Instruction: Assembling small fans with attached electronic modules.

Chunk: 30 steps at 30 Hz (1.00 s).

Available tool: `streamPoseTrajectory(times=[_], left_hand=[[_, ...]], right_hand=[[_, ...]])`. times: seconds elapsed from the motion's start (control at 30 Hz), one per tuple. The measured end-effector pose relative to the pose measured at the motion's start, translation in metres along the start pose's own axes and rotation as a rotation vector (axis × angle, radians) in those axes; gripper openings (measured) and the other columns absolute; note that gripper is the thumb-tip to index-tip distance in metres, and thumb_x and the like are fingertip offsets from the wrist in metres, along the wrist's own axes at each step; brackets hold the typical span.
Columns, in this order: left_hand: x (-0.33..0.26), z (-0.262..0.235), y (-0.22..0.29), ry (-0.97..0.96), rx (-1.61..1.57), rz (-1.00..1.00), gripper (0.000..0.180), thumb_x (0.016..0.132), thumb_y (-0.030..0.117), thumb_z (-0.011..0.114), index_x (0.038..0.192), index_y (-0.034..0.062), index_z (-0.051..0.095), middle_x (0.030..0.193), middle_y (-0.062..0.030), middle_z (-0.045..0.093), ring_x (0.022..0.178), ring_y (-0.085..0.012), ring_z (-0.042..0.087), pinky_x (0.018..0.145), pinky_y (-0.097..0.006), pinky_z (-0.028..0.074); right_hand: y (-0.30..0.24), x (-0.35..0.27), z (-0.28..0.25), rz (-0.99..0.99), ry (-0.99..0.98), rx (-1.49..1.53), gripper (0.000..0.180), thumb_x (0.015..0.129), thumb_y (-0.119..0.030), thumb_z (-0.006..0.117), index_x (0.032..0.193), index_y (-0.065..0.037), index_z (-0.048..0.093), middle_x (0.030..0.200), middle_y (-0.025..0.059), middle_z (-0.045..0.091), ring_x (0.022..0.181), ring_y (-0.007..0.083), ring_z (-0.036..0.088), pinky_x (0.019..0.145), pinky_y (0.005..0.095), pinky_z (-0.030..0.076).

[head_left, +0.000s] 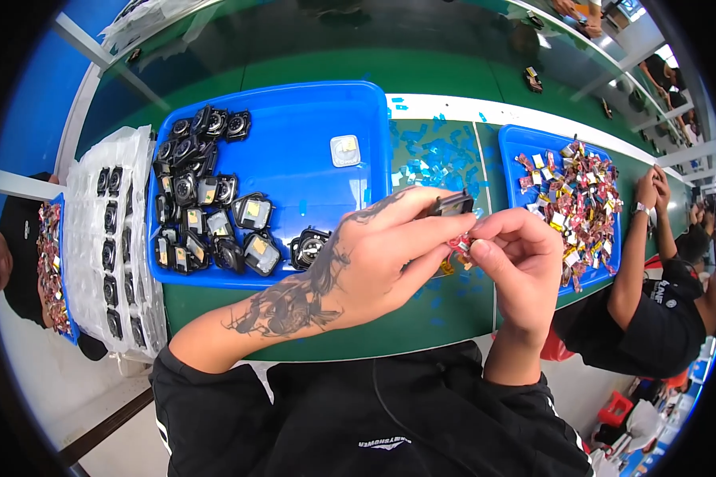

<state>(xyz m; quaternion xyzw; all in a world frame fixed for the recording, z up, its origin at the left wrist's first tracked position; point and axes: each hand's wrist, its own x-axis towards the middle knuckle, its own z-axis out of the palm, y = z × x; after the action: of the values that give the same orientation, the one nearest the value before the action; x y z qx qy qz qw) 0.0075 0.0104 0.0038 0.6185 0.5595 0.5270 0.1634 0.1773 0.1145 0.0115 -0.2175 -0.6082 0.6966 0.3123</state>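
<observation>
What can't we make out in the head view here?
- Small red part: mostly covered by the fingers of both hands.
- Dark part in left hand: only its top shows above the fingers.
- Left tray stack: bent by fisheye rim.
- Right tray pieces: too small to identify.

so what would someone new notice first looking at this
Most likely the tattooed left hand and the right hand, meeting mid-frame over the green table around a small dark part and a tiny red piece. Behind them, a big blue tray holds black round modules along its left side. At right, a smaller blue tray is heaped with colourful scraps.
</observation>
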Motion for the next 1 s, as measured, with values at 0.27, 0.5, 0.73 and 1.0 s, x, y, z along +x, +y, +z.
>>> streamPoseTrajectory(times=[0.27,0.5,0.73,1.0], left_hand=[[-0.001,-0.002,-0.001,0.019,0.215,0.135,0.035,0.075,-0.003,0.073,0.11,0.0049,0.07,0.113,-0.0134,0.064,0.088,-0.0247,0.068,0.072,-0.031,0.056],[-0.004,0.001,-0.007,-0.034,0.378,0.211,0.029,0.077,0.008,0.076,0.105,0.0059,0.07,0.105,-0.0114,0.066,0.086,-0.0251,0.069,0.069,-0.034,0.056],[0.006,-0.011,0.009,-0.344,-0.165,-0.388,0.018,0.081,0.005,0.074,0.099,0.0034,0.072,0.086,-0.008,0.066,0.074,-0.0134,0.067,0.061,-0.028,0.052],[0.004,-0.005,0.004,-0.321,-0.512,-0.792,0.017,0.088,0.001,0.068,0.102,-0.0087,0.069,0.095,-0.0097,0.069,0.089,-0.0113,0.066,0.073,-0.022,0.055]], right_hand=[[0.001,-0.001,-0.005,0.049,-0.066,0.135,0.013,0.086,0.009,0.065,0.098,0.008,0.063,0.095,0.0118,0.067,0.086,0.0117,0.065,0.075,0.0218,0.053],[-0.005,0.003,0.001,0.082,-0.089,-0.136,0.007,0.088,0.003,0.064,0.091,0.004,0.057,0.091,0.0066,0.06,0.083,0.0074,0.056,0.068,0.0189,0.05],[0.001,0.001,-0.014,0.164,-0.173,0.077,0.012,0.089,-0.007,0.065,0.089,-0.001,0.055,0.09,0.0045,0.055,0.083,0.009,0.054,0.071,0.0225,0.049],[0.006,-0.004,-0.007,0.169,-0.091,0.166,0.015,0.087,-0.004,0.068,0.095,-0.001,0.056,0.091,0.0052,0.057,0.084,0.0091,0.056,0.071,0.0227,0.051]])
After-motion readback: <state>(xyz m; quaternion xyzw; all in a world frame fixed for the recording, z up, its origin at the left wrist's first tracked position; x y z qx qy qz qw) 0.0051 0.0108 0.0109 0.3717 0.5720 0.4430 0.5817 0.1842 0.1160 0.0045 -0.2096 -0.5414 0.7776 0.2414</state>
